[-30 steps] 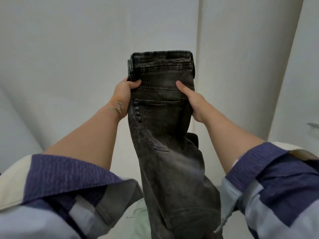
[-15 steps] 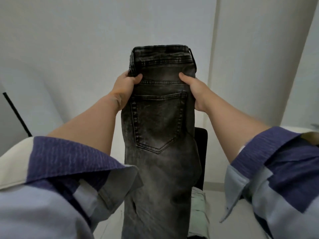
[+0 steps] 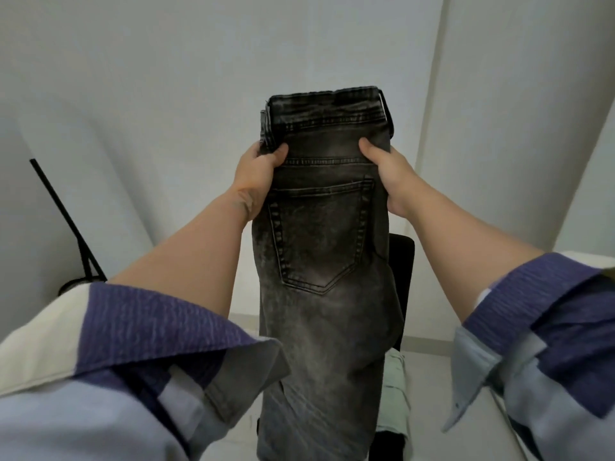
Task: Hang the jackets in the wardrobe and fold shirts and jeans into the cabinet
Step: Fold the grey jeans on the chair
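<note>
Gripping the folded dark grey jeans (image 3: pixel 324 247) just below the waistband, the left hand (image 3: pixel 258 179) and the right hand (image 3: pixel 391 176) held them upright in the air, in front of the white wall (image 3: pixel 166 78). Each grip was closed on a side edge of the jeans, thumbs pressed on the near face and the other fingers hidden behind the cloth. The back pocket faced the camera, and the legs hung straight down past the bottom of the view.

Compared with half a second before, the hold was much the same: both thumbs sat at about the same height on the denim, and the pocket lay as flat as it had. A second before, the pocket had been creased and slanted. The jeans now stood a little further right in the view, and more of the black stand (image 3: pixel 66 221) showed at the left by the wall. Behind the jeans a black chair back (image 3: pixel 401 277) showed, with a pale green garment (image 3: pixel 394 394) below it. Both sleeves were rolled back from the forearms.
</note>
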Demonstrator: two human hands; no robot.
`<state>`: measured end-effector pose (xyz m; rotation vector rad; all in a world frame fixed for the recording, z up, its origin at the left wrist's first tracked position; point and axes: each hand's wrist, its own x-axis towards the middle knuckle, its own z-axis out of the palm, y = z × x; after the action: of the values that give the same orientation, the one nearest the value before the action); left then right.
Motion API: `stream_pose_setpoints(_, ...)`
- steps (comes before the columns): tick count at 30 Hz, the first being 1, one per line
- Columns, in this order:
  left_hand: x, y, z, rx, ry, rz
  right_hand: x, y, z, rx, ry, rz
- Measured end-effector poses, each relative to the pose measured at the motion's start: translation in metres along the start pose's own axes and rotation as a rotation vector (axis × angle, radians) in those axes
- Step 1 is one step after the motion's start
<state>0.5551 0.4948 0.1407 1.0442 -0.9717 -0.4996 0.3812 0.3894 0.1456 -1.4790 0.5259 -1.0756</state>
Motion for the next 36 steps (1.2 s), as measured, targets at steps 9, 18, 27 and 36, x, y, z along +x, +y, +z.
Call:
stream_pose_setpoints(9,-0.033,-0.013,-0.038,-0.230,-0.190,-0.338,-0.043,0.003,0.017,0.071,-0.259,0.279)
stream_pose_setpoints(18,-0.010,-0.028,-0.047,0.233,-0.181,-0.137,-0.038,0.022,0.028,-0.230,0.091,0.208)
stream_pose_setpoints(27,0.032,-0.068,-0.026,0.313,-0.219,-0.127,-0.014,0.039,0.003,-0.289,0.147,0.297)
stream_pose_setpoints(36,0.129,-0.133,0.030,0.307,-0.184,-0.245,0.098,0.079,-0.049,-0.294,0.232,0.244)
